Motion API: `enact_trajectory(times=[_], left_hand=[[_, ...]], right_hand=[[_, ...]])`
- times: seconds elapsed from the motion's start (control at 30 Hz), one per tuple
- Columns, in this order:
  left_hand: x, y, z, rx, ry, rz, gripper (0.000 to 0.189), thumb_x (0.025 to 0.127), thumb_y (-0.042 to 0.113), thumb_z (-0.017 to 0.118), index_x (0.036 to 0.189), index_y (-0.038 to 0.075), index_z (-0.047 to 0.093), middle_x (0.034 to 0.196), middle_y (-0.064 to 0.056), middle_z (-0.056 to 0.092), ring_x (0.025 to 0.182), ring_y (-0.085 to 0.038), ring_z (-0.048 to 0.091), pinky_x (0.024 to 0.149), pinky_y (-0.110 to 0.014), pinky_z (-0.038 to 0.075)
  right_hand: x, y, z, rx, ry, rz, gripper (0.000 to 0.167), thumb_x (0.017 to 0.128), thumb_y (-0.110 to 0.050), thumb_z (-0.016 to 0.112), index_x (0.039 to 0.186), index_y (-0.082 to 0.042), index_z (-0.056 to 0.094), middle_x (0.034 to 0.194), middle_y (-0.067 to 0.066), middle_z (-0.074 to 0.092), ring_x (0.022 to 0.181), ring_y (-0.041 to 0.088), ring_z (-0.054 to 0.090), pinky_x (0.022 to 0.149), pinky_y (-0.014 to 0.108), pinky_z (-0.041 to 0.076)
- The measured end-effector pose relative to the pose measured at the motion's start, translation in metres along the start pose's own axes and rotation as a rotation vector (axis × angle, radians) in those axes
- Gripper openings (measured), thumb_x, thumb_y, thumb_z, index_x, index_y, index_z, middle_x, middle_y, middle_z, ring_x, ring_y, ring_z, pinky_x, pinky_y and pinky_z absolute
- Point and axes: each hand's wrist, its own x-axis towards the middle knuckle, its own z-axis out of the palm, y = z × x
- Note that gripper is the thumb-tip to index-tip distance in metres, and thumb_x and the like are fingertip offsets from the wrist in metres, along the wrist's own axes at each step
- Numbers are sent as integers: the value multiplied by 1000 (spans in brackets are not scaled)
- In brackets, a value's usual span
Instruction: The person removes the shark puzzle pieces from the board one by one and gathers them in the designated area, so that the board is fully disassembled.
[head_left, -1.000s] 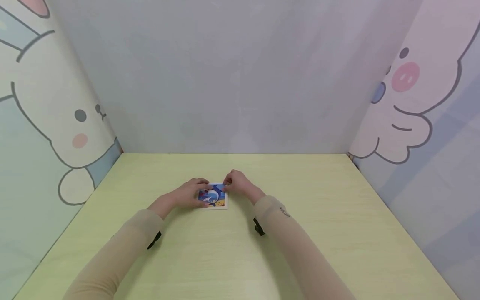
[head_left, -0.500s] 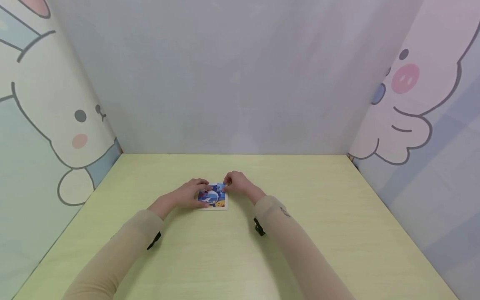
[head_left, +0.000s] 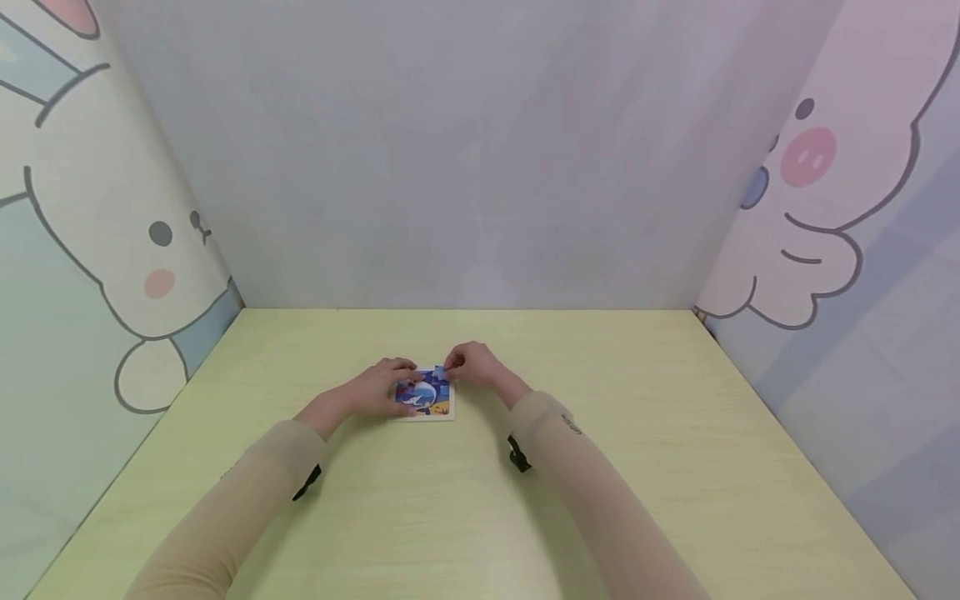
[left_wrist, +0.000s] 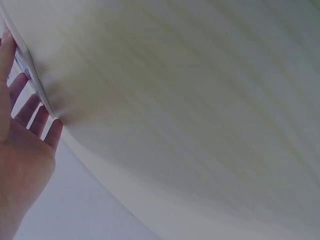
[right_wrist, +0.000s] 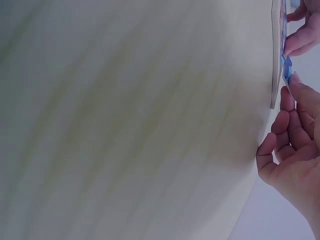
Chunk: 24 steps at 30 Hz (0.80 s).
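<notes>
A small jigsaw puzzle (head_left: 424, 398) in a thin white frame lies on the table, its picture mostly blue with a yellow patch at the lower right. My left hand (head_left: 372, 390) rests over its left side, thumb on the near part and fingers spread towards the far part, covering some of the picture. At the far right corner, my right hand (head_left: 474, 364) pinches a light-blue puzzle piece (head_left: 440, 373) between thumb and forefinger. In the right wrist view that piece (right_wrist: 287, 69) stands tilted up from the board, and the other fingers curl loosely below.
The pale yellow table (head_left: 465, 517) reaches back to a plain grey wall (head_left: 480, 167). Side panels printed with a cartoon rabbit (head_left: 120, 225) and a cartoon pig (head_left: 817, 183) stand at left and right.
The light-blue piece has come into sight at the far right corner, tilting up from the board. My right hand has shifted slightly left with it; my left hand keeps its place.
</notes>
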Motion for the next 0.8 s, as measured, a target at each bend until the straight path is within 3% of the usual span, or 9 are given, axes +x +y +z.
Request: enact_trajectory(times=[0.37, 0.8], left_hand=[[2, -4, 2, 19, 2, -3, 69, 80, 56, 67, 136, 19, 51, 146, -9, 38, 132, -33, 34, 107, -54, 30], [-1, 1, 1, 22, 4, 1, 68, 81, 50, 68, 138, 19, 49, 147, -9, 37, 133, -33, 33, 107, -53, 30]], right_hand=[[-9, 3, -13, 49, -1, -30, 13, 88, -19, 68, 99, -15, 64, 92, 1, 67, 78, 13, 59, 65, 23, 48], [-29, 23, -53, 36, -20, -55, 14, 87, -18, 69, 99, -13, 64, 88, 1, 70, 80, 12, 63, 71, 26, 50]])
